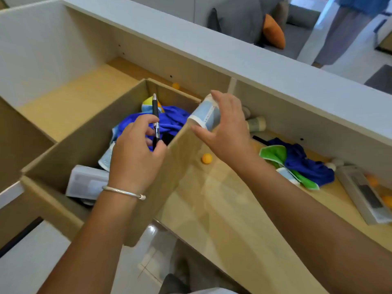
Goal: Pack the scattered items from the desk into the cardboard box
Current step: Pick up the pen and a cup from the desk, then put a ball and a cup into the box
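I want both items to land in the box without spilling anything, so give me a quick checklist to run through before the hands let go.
1. Pen secure in the left hand: ok, pinched upright between fingers and thumb.
2. Pen over the cardboard box opening: ok.
3. Paper cup secure in the right hand: ok, tilted, with the grip around its side.
4. Cup clear of the box wall: not ok, it sits above the right rim, not yet inside.
5. Room in the box: ok, the blue cloth and white container leave gaps.
6. Cup empty: cannot tell.
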{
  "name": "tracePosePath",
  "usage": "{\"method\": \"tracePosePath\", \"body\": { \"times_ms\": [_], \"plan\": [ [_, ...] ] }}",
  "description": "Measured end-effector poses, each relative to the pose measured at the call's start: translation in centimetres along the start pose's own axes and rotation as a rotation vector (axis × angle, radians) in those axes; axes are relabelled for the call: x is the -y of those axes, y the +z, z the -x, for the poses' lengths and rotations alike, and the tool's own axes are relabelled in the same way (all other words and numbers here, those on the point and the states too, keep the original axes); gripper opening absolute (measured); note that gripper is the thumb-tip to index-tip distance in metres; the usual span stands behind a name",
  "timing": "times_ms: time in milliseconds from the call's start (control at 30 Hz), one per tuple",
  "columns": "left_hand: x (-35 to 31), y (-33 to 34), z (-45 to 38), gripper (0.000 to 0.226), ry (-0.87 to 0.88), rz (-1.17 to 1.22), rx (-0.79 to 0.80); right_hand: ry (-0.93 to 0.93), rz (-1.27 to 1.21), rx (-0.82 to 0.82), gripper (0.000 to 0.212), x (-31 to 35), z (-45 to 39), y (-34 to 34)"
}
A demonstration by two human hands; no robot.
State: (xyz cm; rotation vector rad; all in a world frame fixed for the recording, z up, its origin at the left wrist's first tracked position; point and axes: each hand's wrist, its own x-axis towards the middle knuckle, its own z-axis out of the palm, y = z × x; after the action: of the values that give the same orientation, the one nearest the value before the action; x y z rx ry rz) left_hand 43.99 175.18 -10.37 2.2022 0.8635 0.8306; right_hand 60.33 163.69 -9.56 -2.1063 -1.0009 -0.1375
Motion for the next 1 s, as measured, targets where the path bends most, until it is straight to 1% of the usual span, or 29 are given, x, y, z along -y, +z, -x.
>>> {"method": "tracePosePath", "body": {
  "times_ms": [100,167,267,333,500,600,667,733,867,1000],
  "plan": [
    [2.3,-2.4,-0.3,0.039,-0.065,-0.079,-0.004,-0.049,-0.009,0.088,0.082,2.9,-1.6,3.0],
    [3.5,-3.1,-0.3,0.040,-0.098,-0.115,0.000,-0.059,-0.020,0.132,0.084,3.7,-2.0,4.4],
    [4.2,-2.7,0.0,0.041,-0.107,-0.129,-0.002,-0.067,0.014,0.146,0.088,3.3,-1.8,5.4],
    [3.9,-1.8,0.3,0.042,-0.080,-0.124,-0.007,-0.057,0.025,0.137,0.089,2.1,-1.2,5.4],
    [1.3,2.3,1.1,0.036,0.068,-0.056,0.010,0.029,0.087,0.104,0.086,-3.6,1.2,3.2],
    [-0.3,5.9,1.7,0.034,0.143,-0.042,0.075,0.129,0.162,0.115,0.085,-8.8,3.6,0.9],
    [-0.9,8.6,1.9,0.034,0.170,-0.037,0.149,0.204,0.212,0.132,0.084,-12.4,5.5,-0.8],
    [-1.1,11.5,2.1,0.035,0.154,-0.084,0.230,0.289,0.248,0.160,0.084,-15.9,7.3,-2.4],
    [-0.1,17.0,2.4,0.048,0.090,-0.214,0.378,0.432,0.309,0.195,0.085,-21.4,10.0,-5.3],
    [2.3,21.5,1.8,0.059,0.031,-0.295,0.451,0.487,0.322,0.197,0.085,-25.3,11.6,-7.2]
  ]
}}
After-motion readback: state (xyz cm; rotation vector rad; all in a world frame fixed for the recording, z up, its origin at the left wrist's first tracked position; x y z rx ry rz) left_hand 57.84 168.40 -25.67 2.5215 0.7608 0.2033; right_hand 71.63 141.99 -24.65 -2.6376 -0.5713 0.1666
